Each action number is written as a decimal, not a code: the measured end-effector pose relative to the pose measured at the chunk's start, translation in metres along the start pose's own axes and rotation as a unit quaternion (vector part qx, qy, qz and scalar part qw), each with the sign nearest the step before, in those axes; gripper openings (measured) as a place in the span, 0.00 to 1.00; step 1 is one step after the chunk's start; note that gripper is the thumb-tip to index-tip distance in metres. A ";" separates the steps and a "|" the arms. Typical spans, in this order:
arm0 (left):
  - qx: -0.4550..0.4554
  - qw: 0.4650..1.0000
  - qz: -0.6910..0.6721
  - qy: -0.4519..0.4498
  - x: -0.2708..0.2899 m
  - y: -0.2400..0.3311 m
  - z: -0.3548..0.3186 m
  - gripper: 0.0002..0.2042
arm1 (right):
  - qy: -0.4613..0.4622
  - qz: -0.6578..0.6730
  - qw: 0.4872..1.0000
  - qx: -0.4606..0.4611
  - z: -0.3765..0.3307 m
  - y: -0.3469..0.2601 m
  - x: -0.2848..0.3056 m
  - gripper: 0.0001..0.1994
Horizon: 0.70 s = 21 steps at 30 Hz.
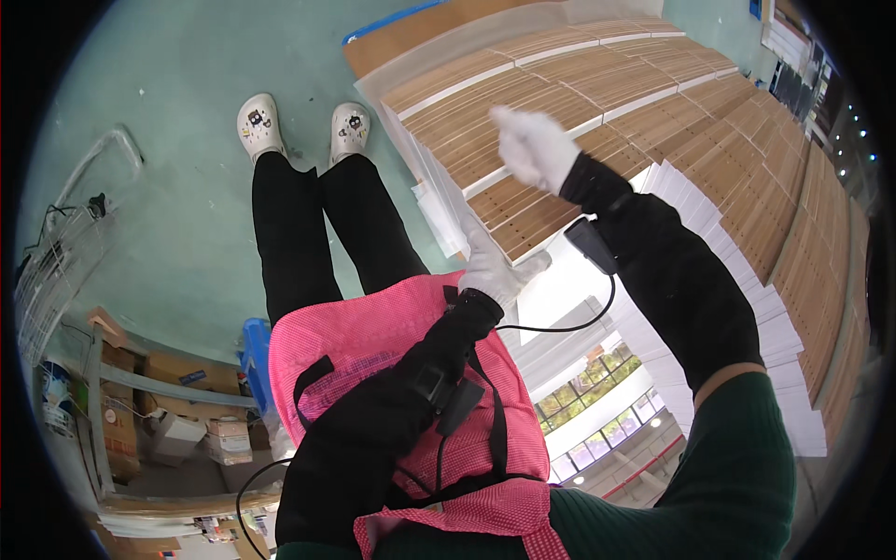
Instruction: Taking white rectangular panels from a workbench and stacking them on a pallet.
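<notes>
My left hand [495, 271], in a white glove, rests against the near corner of a large pile of stacked boards [551, 84]. Its fingers stretch along the side of the pile and the thumb points off to the right. Over the pile is my right hand [537, 149], also white-gloved and a little blurred. Its fingers are curled in; whether anything is between them is hidden. The boards show brown wood-grain edges with small dark holes, in rows divided by white strips. On the right side their white edges [737, 271] fan out.
A glossy white surface [560, 280] showing windows lies between my arms. Cables run from small black devices on both my forearms. A pink apron covers my lap. Lower left stands a shelf frame [168, 383] with cardboard boxes; a wire rack [70, 243] is further left. Greenish floor [187, 205] surrounds my feet.
</notes>
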<state>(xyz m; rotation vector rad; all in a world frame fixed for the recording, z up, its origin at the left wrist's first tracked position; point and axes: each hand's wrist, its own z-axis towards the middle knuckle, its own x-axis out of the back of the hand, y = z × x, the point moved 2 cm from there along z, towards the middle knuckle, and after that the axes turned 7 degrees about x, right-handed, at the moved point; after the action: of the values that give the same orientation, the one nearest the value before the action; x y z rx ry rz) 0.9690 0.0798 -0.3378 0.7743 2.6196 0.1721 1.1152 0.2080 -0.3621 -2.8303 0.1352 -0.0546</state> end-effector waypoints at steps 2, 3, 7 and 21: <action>-0.014 1.000 0.003 0.012 -0.001 -0.005 0.003 0.64 | -0.064 0.146 0.987 0.017 0.001 -0.020 -0.003 0.26; -0.015 1.000 0.000 0.012 -0.005 -0.007 0.004 0.64 | -0.065 0.143 0.987 0.016 0.002 -0.005 -0.006 0.26; -0.045 0.998 -0.028 0.023 -0.006 -0.003 0.003 0.64 | -0.088 -0.327 0.936 0.092 0.004 0.033 -0.001 0.17; -0.051 0.993 -0.101 0.018 -0.013 -0.005 0.004 0.62 | -0.090 0.104 0.990 0.027 -0.001 0.006 -0.022 0.25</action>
<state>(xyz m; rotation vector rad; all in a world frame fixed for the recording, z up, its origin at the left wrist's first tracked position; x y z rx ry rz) 0.9783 0.0687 -0.3380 0.4726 2.6779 0.2615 1.0930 0.2038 -0.3635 -2.7347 0.3815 0.2377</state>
